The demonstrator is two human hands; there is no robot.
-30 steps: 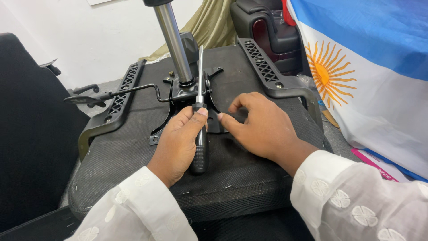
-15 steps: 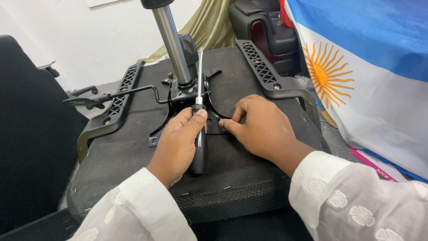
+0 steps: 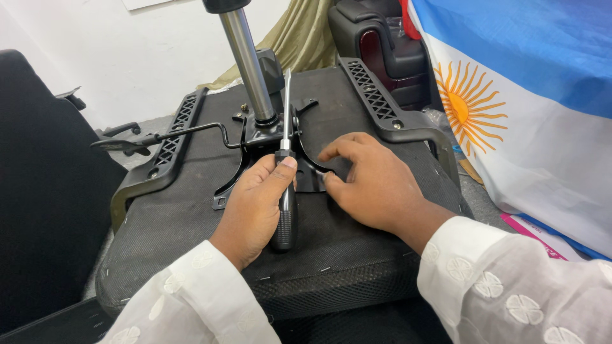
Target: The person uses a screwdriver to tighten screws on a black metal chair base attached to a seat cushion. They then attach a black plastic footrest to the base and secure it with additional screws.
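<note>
Against a white wall we find an upturned chair seat point(image 3: 191, 236); left hand point(image 3: 255, 207) fingers pinching the screwdriver point(image 3: 285, 191), right hand point(image 3: 370, 185) fingers spread steadying the bracket point(image 3: 309, 178): keep the shaft aligned.

I read this as a small furniture repair workshop. An office chair seat point(image 3: 191, 236) lies upside down, its black metal mechanism point(image 3: 268, 150) and chrome gas cylinder point(image 3: 247, 60) exposed, with both armrest brackets point(image 3: 382, 105) showing. A screwdriver point(image 3: 285, 185) is in use on it. Far right stands another dark chair point(image 3: 376, 44), and a second black seat back point(image 3: 44, 191) fills the left. A sun-emblem flag point(image 3: 523, 102) hangs right, against a plain white wall point(image 3: 127, 57).
</note>
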